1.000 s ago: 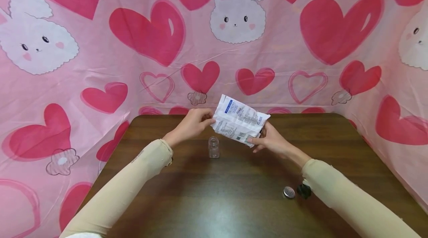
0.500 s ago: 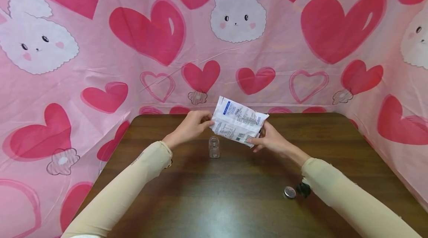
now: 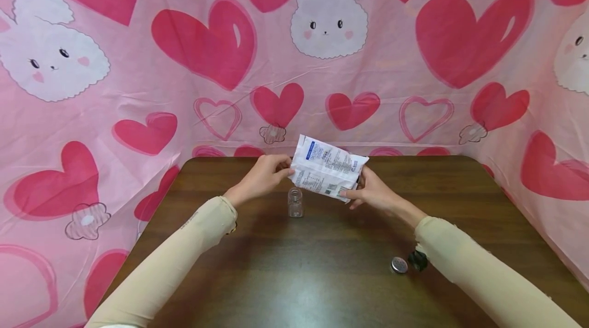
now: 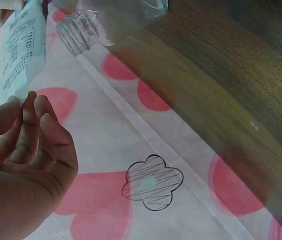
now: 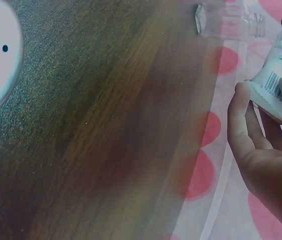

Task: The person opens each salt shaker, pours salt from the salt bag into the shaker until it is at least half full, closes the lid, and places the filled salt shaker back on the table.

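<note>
A white printed packet [image 3: 324, 169] is held tilted above the table, its left end higher than its right. My left hand [image 3: 267, 174] pinches its left edge between thumb and fingertips, as the left wrist view of the hand [image 4: 31, 155] also shows. At the other end my right hand [image 3: 375, 192] grips the packet, thumb on the printed face near the barcode and fingers behind [image 5: 266, 140]. Just below the packet's left part, a clear glass jar [image 3: 295, 204] with a threaded, uncapped neck [image 4: 76, 35] stands upright on the table. What the packet contains is hidden.
A perforated silver shaker lid [image 3: 399, 265] lies on the brown wooden table [image 3: 294, 266] near my right forearm. Beside it, a dark object [image 3: 417, 261] sits at the right sleeve cuff. Pink heart-patterned cloth [image 3: 202, 62] hangs behind and around the table.
The packet's left end has sunk slightly and shifted a little left, with my left hand still pinching it. My right hand keeps its grip; the jar and lid stay in place.
</note>
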The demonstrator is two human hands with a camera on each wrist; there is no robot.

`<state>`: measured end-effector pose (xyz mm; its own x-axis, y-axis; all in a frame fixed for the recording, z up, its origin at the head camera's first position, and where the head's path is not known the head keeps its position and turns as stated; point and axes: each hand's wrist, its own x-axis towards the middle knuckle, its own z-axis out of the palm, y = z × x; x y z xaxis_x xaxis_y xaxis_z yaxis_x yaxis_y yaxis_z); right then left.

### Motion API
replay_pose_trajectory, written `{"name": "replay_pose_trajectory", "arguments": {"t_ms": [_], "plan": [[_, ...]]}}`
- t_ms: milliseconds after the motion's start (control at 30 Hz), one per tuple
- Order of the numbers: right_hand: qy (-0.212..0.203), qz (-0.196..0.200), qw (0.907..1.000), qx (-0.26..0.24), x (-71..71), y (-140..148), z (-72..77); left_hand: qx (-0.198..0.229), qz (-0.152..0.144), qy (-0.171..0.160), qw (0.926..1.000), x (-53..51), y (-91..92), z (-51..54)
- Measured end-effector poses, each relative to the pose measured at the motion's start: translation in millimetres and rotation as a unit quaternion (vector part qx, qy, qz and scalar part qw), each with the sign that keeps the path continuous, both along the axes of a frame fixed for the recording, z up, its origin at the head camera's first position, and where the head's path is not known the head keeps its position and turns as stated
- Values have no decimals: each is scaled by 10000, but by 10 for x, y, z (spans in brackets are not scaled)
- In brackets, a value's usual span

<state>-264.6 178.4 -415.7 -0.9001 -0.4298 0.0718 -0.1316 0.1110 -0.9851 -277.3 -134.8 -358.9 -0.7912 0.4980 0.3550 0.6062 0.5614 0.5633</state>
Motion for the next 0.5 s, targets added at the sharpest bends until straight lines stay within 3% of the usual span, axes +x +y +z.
{"name": "replay_pose_trajectory", "arguments": {"t_ms": [500], "plan": [[-53, 27, 9999, 132, -34, 12, 11, 41, 67, 37, 10000, 10, -40, -86]]}}
